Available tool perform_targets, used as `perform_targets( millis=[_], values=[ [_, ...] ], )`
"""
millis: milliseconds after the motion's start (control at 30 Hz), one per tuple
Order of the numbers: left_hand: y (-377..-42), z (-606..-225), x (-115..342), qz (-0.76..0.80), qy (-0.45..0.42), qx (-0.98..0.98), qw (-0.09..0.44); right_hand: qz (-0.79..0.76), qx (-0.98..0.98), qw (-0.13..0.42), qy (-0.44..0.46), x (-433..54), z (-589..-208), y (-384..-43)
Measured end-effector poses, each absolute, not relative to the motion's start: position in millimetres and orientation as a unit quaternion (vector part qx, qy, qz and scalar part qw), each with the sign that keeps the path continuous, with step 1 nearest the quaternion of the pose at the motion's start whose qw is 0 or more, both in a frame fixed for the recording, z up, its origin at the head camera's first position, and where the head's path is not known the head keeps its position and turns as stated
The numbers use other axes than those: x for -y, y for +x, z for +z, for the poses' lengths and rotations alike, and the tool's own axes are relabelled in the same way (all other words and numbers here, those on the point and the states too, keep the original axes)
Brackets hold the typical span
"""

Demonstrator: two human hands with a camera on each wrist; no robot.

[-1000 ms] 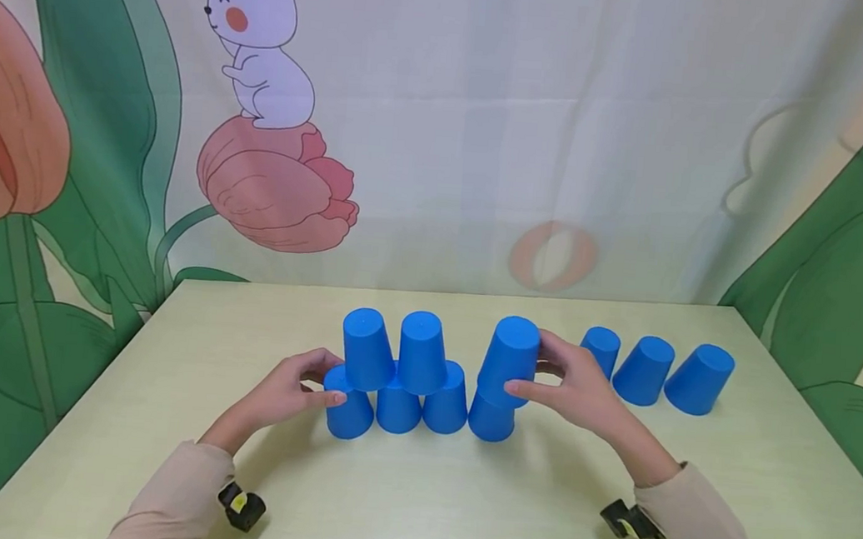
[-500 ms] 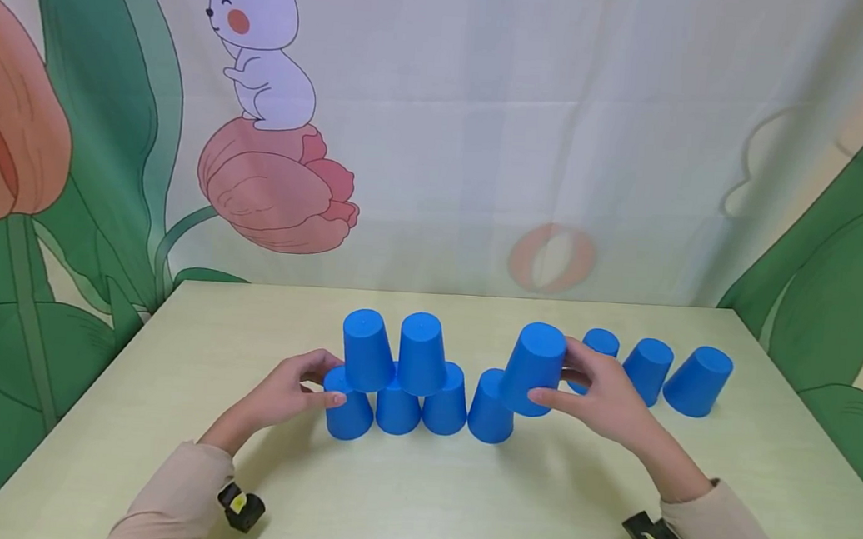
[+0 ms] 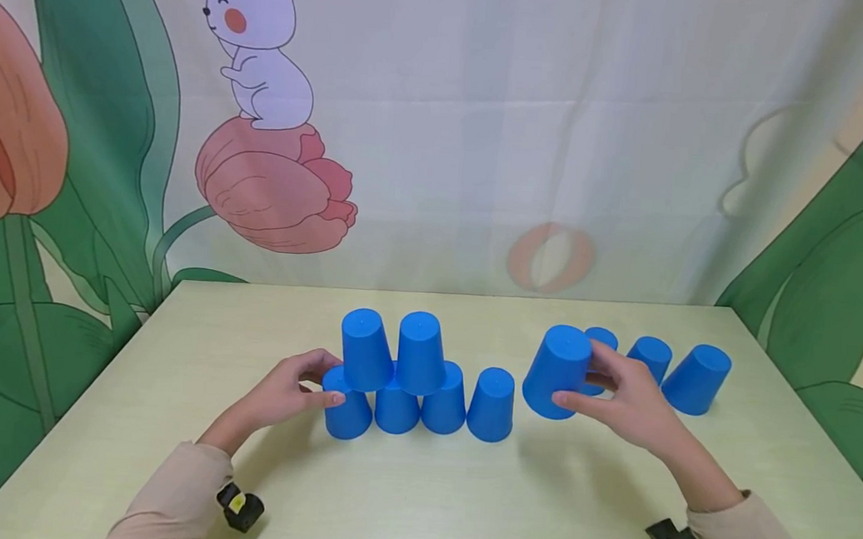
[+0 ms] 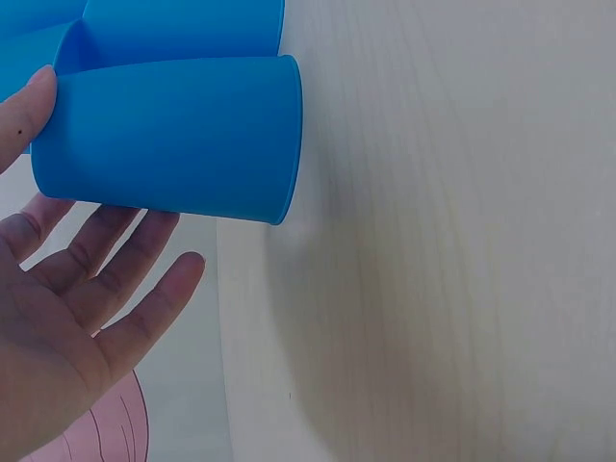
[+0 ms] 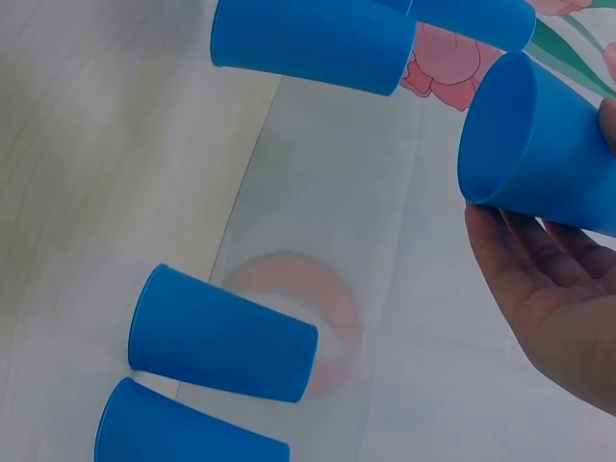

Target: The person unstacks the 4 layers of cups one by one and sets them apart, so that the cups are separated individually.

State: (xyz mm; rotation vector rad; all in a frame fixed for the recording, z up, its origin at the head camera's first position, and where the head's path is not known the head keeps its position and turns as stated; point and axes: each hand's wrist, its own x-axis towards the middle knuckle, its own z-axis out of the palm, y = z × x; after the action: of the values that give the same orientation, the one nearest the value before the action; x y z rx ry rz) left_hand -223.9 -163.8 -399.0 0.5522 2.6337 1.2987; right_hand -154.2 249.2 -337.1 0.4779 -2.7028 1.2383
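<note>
Blue cups stand upside down in a row on the table, and two more, an upper left cup (image 3: 365, 353) and an upper right cup (image 3: 422, 356), straddle the left part of it. My left hand (image 3: 280, 397) holds the leftmost bottom cup (image 4: 173, 135) between thumb and fingers, the little finger free of it. My right hand (image 3: 636, 405) grips another blue cup (image 3: 558, 370) by its side, tilted, mouth downward, above the table. In the right wrist view its open mouth shows. The row's rightmost cup (image 3: 491, 407) stands to the left of this raised cup, nothing on top.
Three more upturned blue cups stand at the back right: a far cup (image 3: 601, 336) partly hidden by the raised cup and right hand, a middle cup (image 3: 653, 352), and an outer cup (image 3: 698, 380). A printed curtain (image 3: 471, 139) hangs behind the pale table (image 3: 415, 502).
My right hand has carried its cup to the right, from over the row's rightmost cup to a spot beside it. The left hand and the stacked cups have stayed in place.
</note>
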Motion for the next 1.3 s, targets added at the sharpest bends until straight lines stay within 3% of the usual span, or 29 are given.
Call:
perform_targets(
  millis=[400, 633, 900, 1133, 1300],
  values=[
    [-222.6, -394.9, 163.0, 0.434, 0.188, -0.877, 0.081, 0.400, 0.903, 0.075, 0.141, -270.3, -341.1, -148.3],
    [-207.8, -373.3, 154.2, 0.432, 0.192, -0.877, 0.081, 0.401, 0.905, 0.076, 0.121, -285.2, -343.0, -143.0],
    [-222.1, -396.0, 162.0, 0.434, 0.188, -0.878, 0.080, 0.396, 0.911, 0.069, 0.095, -302.7, -349.1, -140.8],
    [-213.5, -383.0, 157.9, 0.435, 0.190, -0.876, 0.083, 0.392, 0.914, 0.074, 0.071, -317.9, -352.3, -139.4],
    [-222.4, -394.9, 161.5, 0.430, 0.187, -0.879, 0.082, 0.390, 0.916, 0.079, 0.049, -332.3, -354.1, -139.9]
  ],
)
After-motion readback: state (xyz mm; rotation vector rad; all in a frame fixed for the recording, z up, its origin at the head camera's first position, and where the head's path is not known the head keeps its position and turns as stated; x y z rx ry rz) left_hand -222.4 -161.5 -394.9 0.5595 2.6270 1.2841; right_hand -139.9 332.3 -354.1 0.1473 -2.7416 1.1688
